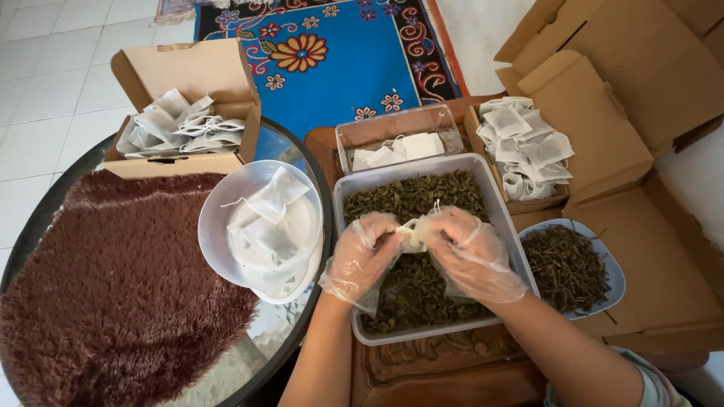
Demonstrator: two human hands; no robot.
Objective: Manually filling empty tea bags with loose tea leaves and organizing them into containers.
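Both my hands wear thin, clear plastic gloves. My left hand (367,247) and my right hand (466,249) meet over the large clear plastic tub of dried green leaves (510,226), fingers pinched together on one small white drawstring filter bag (412,235) held between them, just above the leaves. Each hand is closed on that bag, and its thin string sticks up between my fingertips.

Behind the tub sits a smaller clear plastic container (392,124) with a few flat white bags in it. To its right, an open brown cardboard box (562,202) is piled with more white bags. Just right of the tub a pale blue plate (617,277) carries a heap of dried brown stems. All of this rests on a carved dark wooden tabletop (445,373).

To my left, a white plastic bowl (219,203) holds several filled bags, standing on a round glass tabletop (290,147) beside a shaggy brown rug piece (113,294). Beyond the bowl, another open cardboard box (188,71) holds loose white bags. A blue floral carpet (347,68) lies on the white tiled floor (45,83).
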